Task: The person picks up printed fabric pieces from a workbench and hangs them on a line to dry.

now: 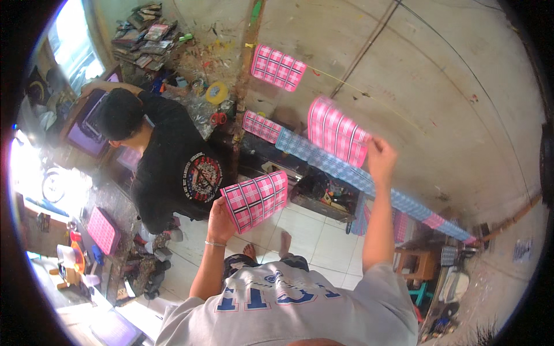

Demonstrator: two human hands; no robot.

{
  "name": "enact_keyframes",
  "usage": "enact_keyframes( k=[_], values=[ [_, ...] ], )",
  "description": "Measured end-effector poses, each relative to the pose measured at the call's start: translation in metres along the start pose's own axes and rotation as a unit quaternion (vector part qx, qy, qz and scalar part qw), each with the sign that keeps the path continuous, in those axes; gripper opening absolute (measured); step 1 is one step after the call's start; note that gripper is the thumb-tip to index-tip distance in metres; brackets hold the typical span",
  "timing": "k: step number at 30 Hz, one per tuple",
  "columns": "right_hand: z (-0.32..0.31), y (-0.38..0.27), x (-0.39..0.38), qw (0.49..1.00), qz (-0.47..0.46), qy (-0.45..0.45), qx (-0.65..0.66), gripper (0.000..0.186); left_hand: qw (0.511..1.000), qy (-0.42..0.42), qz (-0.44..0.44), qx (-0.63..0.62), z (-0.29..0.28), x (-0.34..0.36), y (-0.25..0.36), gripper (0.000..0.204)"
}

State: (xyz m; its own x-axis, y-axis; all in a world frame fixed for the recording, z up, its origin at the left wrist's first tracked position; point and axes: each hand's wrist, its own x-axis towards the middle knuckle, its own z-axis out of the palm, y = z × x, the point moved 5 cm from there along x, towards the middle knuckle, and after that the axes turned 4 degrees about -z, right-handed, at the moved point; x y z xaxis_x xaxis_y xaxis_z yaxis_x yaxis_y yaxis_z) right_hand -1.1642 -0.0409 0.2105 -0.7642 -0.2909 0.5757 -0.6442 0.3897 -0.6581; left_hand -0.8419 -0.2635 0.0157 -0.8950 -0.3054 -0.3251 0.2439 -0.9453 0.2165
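My left hand (220, 224) grips the lower left corner of a pink plaid sheet (255, 200) with dark and white lines, held out in front of my body. Raised at the right, my right hand (381, 160) pinches the edge of a second pink plaid sheet (337, 131), which looks slightly blurred near the wall. Another pink plaid sheet (278, 68) hangs over a thin yellow string (340, 82) along that wall. Below it runs a long row of blue plaid sheets (323, 160), with a pink one (262, 126) at its left end.
A person in a black shirt (173, 155) bends over a frame (86, 132) at the left, close to my left hand. A dark cabinet with clutter (323, 196) stands under the row. Stacked packs (144, 37) lie far left; a pink rectangular tray (104, 229) sits nearer.
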Motion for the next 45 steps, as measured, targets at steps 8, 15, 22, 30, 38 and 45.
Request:
enact_keyframes(
  k=[8, 15, 22, 30, 38, 45],
  values=[
    [0.09, 0.047, 0.142, 0.958, -0.039, 0.015, 0.285, 0.017, 0.98, 0.004, 0.195, -0.035, 0.034, 0.013, -0.019, 0.038],
    [0.154, 0.14, 0.153, 0.915, 0.091, -0.009, 0.393, 0.025, 0.963, 0.04, 0.261, -0.048, 0.034, 0.032, -0.047, 0.036],
    [0.164, 0.157, 0.158, 0.901, 0.11, -0.01, 0.42, 0.029, 0.961, 0.051, 0.262, -0.067, 0.042, 0.05, -0.07, 0.036],
    [0.167, 0.168, 0.161, 0.907, 0.098, -0.044, 0.407, 0.034, 0.964, 0.048, 0.259, -0.048, 0.05, 0.063, -0.075, 0.036],
    [0.116, 0.151, 0.13, 0.946, 0.042, 0.017, 0.321, 0.035, 0.962, 0.052, 0.266, -0.022, 0.07, 0.078, -0.07, 0.037],
    [0.157, 0.114, 0.017, 0.78, 0.14, -0.394, 0.467, 0.034, 0.975, -0.041, 0.216, -0.044, 0.1, 0.099, -0.058, 0.038]
  ],
)
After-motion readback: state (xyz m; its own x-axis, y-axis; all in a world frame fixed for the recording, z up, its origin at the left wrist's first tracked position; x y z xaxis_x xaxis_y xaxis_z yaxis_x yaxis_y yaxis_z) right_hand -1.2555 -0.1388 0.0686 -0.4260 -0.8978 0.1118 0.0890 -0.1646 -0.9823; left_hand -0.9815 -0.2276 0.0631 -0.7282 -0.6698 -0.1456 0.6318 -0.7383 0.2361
